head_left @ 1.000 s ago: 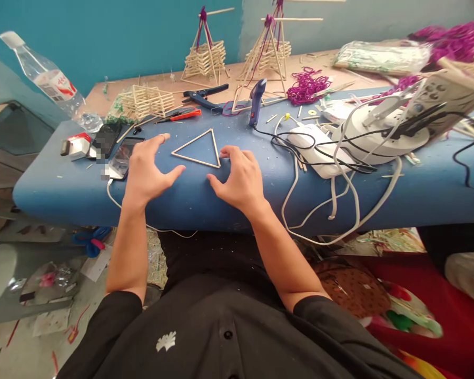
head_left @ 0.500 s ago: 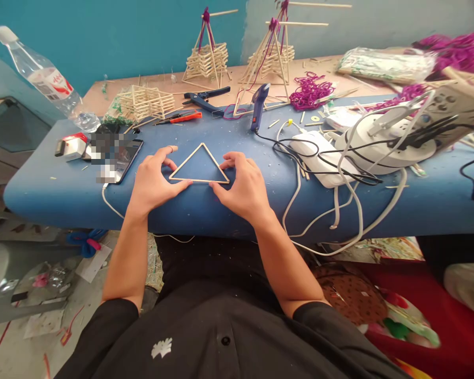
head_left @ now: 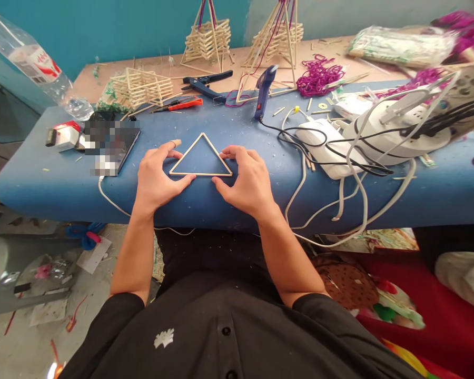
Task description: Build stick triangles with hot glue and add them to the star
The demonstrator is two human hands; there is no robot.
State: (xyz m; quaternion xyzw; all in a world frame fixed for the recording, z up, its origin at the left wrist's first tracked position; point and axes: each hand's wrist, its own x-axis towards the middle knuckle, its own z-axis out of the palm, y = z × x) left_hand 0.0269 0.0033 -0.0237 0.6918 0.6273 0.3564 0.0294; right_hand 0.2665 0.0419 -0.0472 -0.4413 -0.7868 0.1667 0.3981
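Note:
A triangle of thin wooden sticks (head_left: 200, 174) lies on the blue work surface in front of me, its point facing away. My left hand (head_left: 158, 176) curls around its left corner, with the thumb at the near stick and the fingertips by the slanted left side. Around the right corner, my right hand (head_left: 245, 176) does the same, its thumb at the near stick and its index finger against the right slanted stick. Both hands grip the frame lightly. Beyond it stands a dark blue glue gun (head_left: 264, 92), its cord running right.
A white power strip (head_left: 326, 145) with tangled cables is on the right. At left are a phone (head_left: 129, 147), a small box (head_left: 65, 136) and a plastic bottle (head_left: 35, 63). Behind are a red utility knife (head_left: 187, 103), blue cutters (head_left: 205, 89), purple yarn (head_left: 319, 76) and stick structures (head_left: 142, 87).
The camera view has tilted slightly downward, so background things sit higher. Both hands keep nearly the same place around the triangle, with the right thumb now slightly below the near stick.

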